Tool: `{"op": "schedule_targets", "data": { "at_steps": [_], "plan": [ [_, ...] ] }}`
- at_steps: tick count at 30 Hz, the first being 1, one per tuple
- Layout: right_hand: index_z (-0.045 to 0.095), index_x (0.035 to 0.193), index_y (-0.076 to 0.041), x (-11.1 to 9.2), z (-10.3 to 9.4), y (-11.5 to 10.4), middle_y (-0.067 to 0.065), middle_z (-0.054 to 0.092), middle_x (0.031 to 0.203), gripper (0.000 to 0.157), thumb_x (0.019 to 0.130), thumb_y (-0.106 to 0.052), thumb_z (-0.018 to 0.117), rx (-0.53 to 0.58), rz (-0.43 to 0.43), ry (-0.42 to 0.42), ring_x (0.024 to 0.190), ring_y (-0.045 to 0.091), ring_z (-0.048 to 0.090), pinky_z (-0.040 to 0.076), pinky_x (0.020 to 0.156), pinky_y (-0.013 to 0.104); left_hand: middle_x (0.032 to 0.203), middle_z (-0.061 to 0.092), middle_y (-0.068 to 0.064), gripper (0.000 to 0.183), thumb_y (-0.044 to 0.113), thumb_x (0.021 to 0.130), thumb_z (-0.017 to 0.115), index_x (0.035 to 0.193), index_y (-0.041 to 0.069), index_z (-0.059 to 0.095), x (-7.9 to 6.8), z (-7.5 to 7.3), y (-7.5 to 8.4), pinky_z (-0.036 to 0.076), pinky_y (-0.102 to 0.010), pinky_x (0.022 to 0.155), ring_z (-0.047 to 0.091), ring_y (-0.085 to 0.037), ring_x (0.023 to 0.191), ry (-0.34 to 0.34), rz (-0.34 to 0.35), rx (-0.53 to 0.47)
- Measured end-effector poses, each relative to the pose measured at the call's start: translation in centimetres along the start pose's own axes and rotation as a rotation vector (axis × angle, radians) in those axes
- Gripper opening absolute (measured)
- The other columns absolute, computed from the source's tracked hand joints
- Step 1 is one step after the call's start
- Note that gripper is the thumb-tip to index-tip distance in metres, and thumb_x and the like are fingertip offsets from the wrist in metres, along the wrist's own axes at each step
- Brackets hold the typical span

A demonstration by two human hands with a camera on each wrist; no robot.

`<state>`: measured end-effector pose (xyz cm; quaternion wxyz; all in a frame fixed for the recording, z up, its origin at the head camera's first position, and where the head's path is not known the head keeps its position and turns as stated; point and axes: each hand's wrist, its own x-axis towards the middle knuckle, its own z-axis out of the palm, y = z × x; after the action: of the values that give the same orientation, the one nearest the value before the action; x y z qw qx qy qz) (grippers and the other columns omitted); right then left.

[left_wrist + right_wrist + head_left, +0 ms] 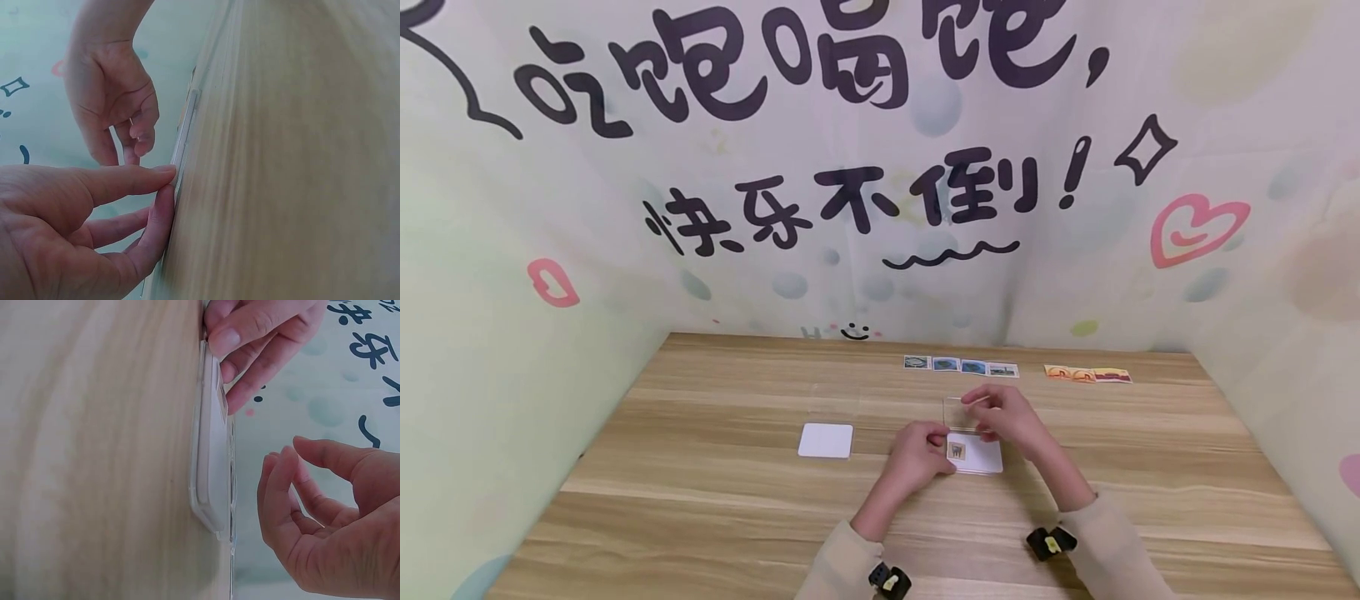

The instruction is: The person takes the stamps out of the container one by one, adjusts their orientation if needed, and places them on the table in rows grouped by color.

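Note:
A clear plastic case [1002,472] lies on the table with a white card [987,455] inside and a small brown stamp [957,451] on the card's left part. My left hand [916,456] grips the case's left side with thumb and fingers. Its thumb [226,342] shows on the case edge in the right wrist view. Beyond the card spreads the transparent lid [953,411], folded out. My right hand [1009,414] hovers over the lid, fingers bent loosely. Nothing shows between its thumb and fingertips in the right wrist view.
Left of the hands lies another white card [825,441], with a faint clear sheet [833,401] behind it. A row of bluish stamps [960,366] and a row of orange-red stamps [1087,374] lie farther back. A printed cloth [775,308] hangs behind the wooden table [700,517].

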<state>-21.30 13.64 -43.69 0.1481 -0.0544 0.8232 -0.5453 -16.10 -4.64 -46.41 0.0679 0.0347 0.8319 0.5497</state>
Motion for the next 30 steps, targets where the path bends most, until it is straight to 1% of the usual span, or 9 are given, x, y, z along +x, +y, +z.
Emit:
{"op": "schedule_targets", "data": {
  "at_steps": [5, 15, 25, 30],
  "plan": [
    [0.067, 0.120, 0.010, -0.3, 0.4, 0.2, 0.015, 0.068, 0.095, 0.024, 0.100, -0.004, 0.065, 0.010, 0.014, 0.002, 0.070, 0.017, 0.060, 0.058, 0.062, 0.030, 0.092, 0.065, -0.009, 0.045, -0.012, 0.071, 0.085, 0.114, -0.011, 0.073, -0.1, 0.0, 0.1, 0.054, -0.025, 0.070, 0.060, -0.013, 0.079, 0.001, 0.002, -0.006],
    [0.068, 0.118, 0.011, -1.0, 0.6, 0.2, 0.018, 0.070, 0.097, 0.023, 0.100, -0.005, 0.066, -0.005, 0.020, 0.018, 0.069, 0.018, 0.062, 0.059, 0.062, 0.032, 0.092, 0.064, -0.009, 0.045, -0.013, 0.070, 0.085, 0.113, -0.011, 0.073, -0.1, 0.0, 0.3, 0.053, -0.025, 0.071, 0.061, -0.013, 0.080, 0.001, 0.004, 0.000],
    [0.070, 0.115, 0.009, -1.5, 0.8, 0.6, 0.015, 0.069, 0.093, 0.021, 0.100, -0.006, 0.068, -0.009, 0.040, 0.017, 0.069, 0.018, 0.061, 0.057, 0.061, 0.031, 0.093, 0.066, -0.010, 0.046, -0.012, 0.070, 0.085, 0.115, -0.011, 0.073, -0.2, 0.0, 0.3, 0.055, -0.026, 0.072, 0.064, -0.015, 0.082, -0.001, 0.008, 0.011],
    [0.070, 0.114, 0.009, -1.6, 0.9, 1.0, 0.014, 0.069, 0.090, 0.021, 0.099, -0.005, 0.069, -0.009, 0.034, 0.013, 0.067, 0.017, 0.061, 0.058, 0.062, 0.030, 0.094, 0.066, -0.010, 0.047, -0.012, 0.071, 0.085, 0.116, -0.010, 0.073, -0.1, 0.0, 0.3, 0.056, -0.028, 0.073, 0.065, -0.016, 0.083, -0.006, 0.004, 0.006]
  ]
}}
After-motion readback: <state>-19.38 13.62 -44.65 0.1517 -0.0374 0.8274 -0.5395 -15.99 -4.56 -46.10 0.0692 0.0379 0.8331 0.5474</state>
